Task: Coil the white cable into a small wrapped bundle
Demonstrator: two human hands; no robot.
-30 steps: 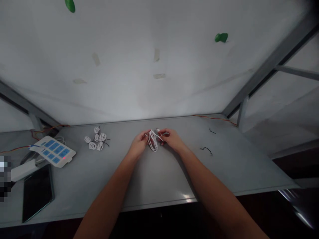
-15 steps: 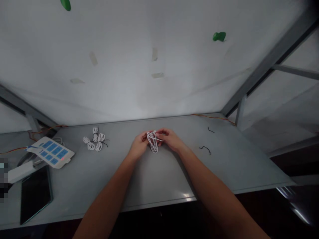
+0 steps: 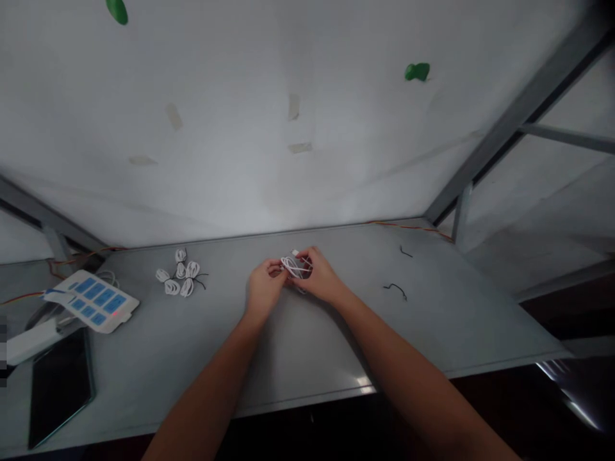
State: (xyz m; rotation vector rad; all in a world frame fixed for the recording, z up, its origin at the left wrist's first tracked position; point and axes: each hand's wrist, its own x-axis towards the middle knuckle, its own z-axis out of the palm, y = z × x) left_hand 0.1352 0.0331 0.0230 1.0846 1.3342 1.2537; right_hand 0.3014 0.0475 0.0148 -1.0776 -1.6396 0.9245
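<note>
Above the middle of the grey table (image 3: 307, 339), a looped white cable (image 3: 290, 264) is held between both hands. My left hand (image 3: 267, 282) pinches the left side of the loops with thumb and fingers. From the right, my right hand (image 3: 317, 276) closes round the coil, its thumb below and fingers above. A white plug end (image 3: 295, 253) pokes up by the right fingertips. Part of the coil is hidden behind the right hand. Two black ties, a short one (image 3: 406, 251) and a bent one (image 3: 396, 289), lie to the right.
Several tied white cable bundles (image 3: 191, 272) lie on the left. Beyond them are a white power strip (image 3: 100, 301) with blue sockets and a dark tablet (image 3: 62, 390). A white wall (image 3: 230, 186) rises behind the table, and an orange wire (image 3: 408, 225) runs along its foot.
The right hand has wrapped further round the cable, and the loops that hung down are now bunched up between the hands. The plug end now sticks up. The view has shifted slightly.
</note>
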